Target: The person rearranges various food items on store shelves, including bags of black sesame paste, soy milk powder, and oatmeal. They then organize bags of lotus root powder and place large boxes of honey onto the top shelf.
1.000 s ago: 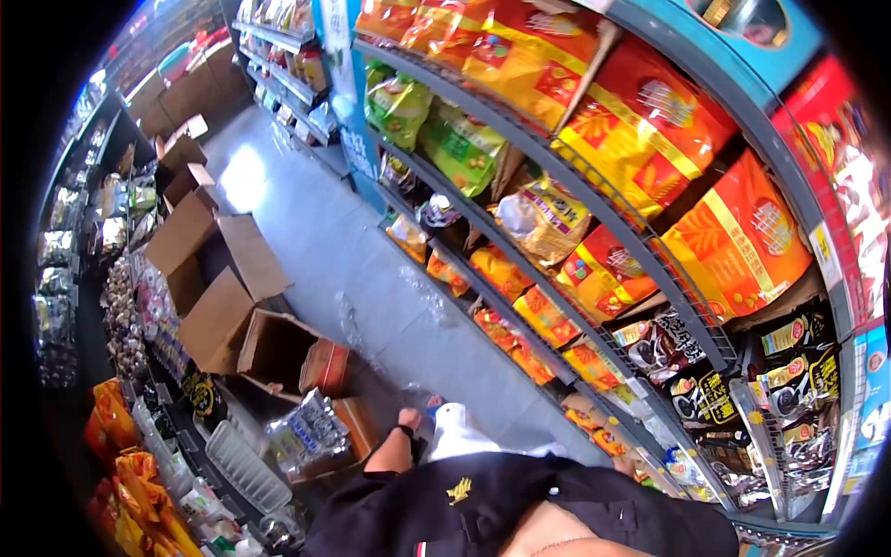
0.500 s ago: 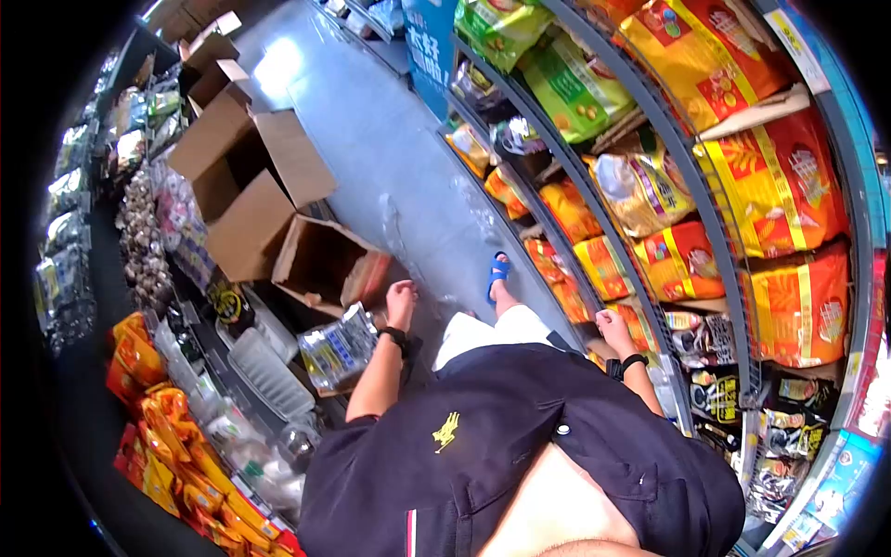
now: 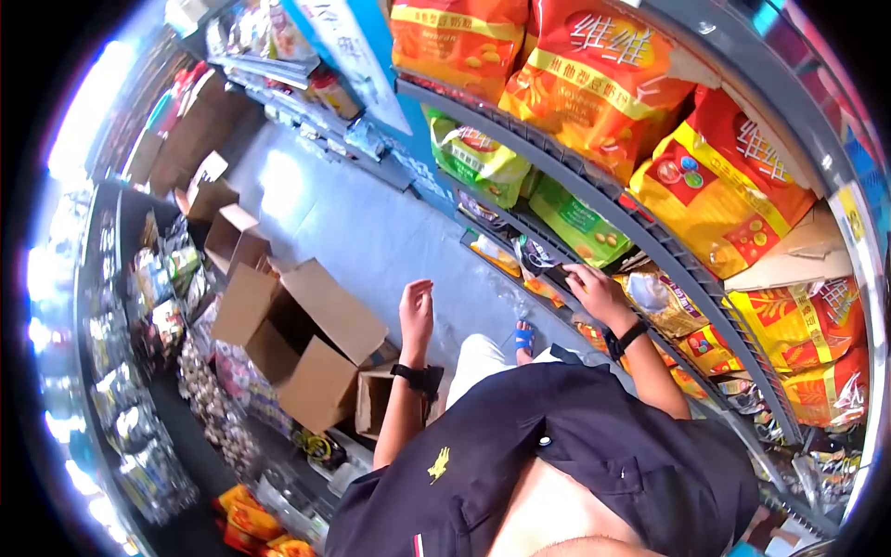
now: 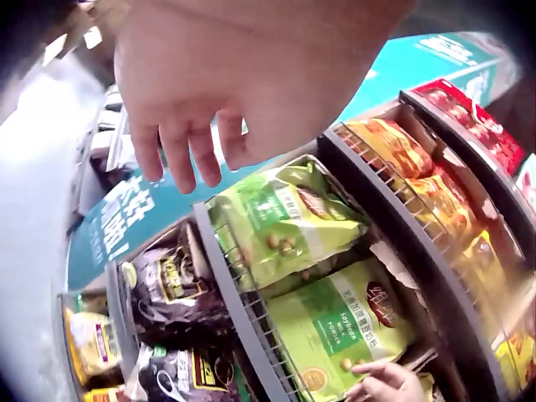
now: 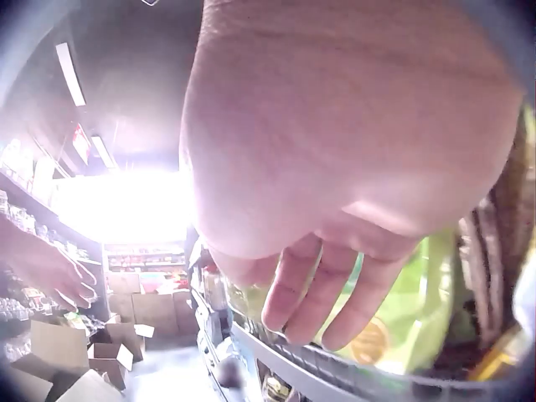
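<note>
In the head view, my right hand (image 3: 599,295) reaches to the shelf of green soybean milk powder bags (image 3: 577,221), fingers extended. The left wrist view shows its fingertips at the lower front of the nearer green bag (image 4: 339,331). Seen from the right wrist, the fingers (image 5: 343,297) hang loosely over the wire shelf front, with a green bag (image 5: 423,310) behind them. My left hand (image 3: 417,314) is held up over the aisle, fingers loosely extended and holding nothing. Beyond it in its wrist view stands another green bag (image 4: 280,222).
Orange and red bags (image 3: 594,84) fill the shelf above the green ones; black bags (image 4: 172,289) sit on the one below. Dark shelf rails with wire guards (image 3: 557,153) run along the fronts. Open cardboard boxes (image 3: 320,385) stand on the aisle floor (image 3: 325,200) by the opposite shelf.
Both hands have risen forward from beside the body. The right hand has moved to the green bags, while the left has come up over the aisle. The head view has swung about.
</note>
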{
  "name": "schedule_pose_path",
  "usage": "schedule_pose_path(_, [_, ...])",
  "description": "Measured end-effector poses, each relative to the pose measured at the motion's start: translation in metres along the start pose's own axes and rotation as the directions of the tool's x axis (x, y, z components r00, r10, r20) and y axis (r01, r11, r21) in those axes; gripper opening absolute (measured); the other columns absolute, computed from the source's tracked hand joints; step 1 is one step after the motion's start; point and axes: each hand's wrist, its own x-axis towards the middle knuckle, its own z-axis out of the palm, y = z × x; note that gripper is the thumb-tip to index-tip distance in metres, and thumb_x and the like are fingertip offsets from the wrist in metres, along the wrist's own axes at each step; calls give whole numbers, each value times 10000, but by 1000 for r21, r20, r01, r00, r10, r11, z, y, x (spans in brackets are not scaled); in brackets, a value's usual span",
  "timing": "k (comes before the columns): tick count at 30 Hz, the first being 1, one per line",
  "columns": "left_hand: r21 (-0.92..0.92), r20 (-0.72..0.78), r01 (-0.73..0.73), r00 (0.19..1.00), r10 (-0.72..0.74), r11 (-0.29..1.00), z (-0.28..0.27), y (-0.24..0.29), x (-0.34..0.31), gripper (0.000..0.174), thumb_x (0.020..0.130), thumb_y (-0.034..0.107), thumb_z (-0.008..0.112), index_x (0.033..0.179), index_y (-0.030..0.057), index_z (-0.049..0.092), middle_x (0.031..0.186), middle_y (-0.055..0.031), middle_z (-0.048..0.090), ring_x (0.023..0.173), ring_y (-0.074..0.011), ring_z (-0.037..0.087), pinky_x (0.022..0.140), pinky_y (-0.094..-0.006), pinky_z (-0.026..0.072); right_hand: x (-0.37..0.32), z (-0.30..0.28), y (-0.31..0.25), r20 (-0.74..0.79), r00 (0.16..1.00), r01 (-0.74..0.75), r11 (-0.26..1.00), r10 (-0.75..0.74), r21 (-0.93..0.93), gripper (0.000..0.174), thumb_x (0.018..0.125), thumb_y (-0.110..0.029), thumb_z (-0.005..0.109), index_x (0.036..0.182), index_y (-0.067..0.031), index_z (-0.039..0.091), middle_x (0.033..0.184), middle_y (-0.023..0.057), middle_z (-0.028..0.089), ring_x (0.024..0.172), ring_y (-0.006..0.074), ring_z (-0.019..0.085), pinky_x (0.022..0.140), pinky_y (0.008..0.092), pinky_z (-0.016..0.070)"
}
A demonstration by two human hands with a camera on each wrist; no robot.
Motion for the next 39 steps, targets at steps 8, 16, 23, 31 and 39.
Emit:
schedule_pose_path(8, [-212, 114, -85, 987, 111, 973, 23, 32, 197, 416, 1010, 45, 612, 1398, -5, 472, 1359, -148, 596, 1195, -217, 618, 989, -331, 505, 152, 43, -53, -303, 953, 16, 999, -29, -45, 389, 940, -241, 717, 1244, -24, 611, 1253, 174, 591, 1210, 354, 560, 1051, 413, 450])
schedule_pose_path(16, [-171, 379, -372, 830, 410, 912, 60, 31, 355, 818, 870, 77, 801, 1510, -13, 299, 1399, -221, 410, 1310, -348, 461, 1092, -430, 427, 240, 103, -75, -472, 725, -357, 860, 502, 365, 711, 862, -361, 822, 1363, 24, 495, 1297, 212, 608, 1198, 313, 606, 1035, 391, 467])
schedule_pose_path(23, [-216, 471, -249, 821, 324, 944, 61, 30, 383, 712, 881, 110, 803, 1449, -3, 388, 1371, -207, 441, 1233, -355, 532, 1058, -431, 466, 265, 130, -83, -555, 606, -335, 816, 570, 471, 583, 837, -245, 849, 1260, 12, 542, 1155, 124, 674, 1032, 215, 656, 917, 349, 521])
schedule_pose_path(31, [-268, 459, -220, 827, 325, 938, 66, 30, 376, 366, 985, 101, 682, 1300, -35, 553, 1154, -173, 617, 1082, -276, 625, 943, -351, 512, 257, 140, -76, -633, 499, -365, 806, 592, 466, 562, 823, -221, 864, 1241, -2, 559, 1129, 123, 709, 1011, 223, 688, 878, 358, 541])
schedule_pose_path(39, [-306, 471, -166, 829, 301, 937, 73, 22, 369, 239, 1045, 54, 577, 1260, -41, 535, 1052, -83, 634, 956, -134, 606, 867, -288, 518, 252, 137, -72, -704, 439, -276, 830, 558, 485, 503, 832, -211, 845, 1207, 22, 604, 1132, 172, 702, 1032, 312, 692, 885, 378, 536])
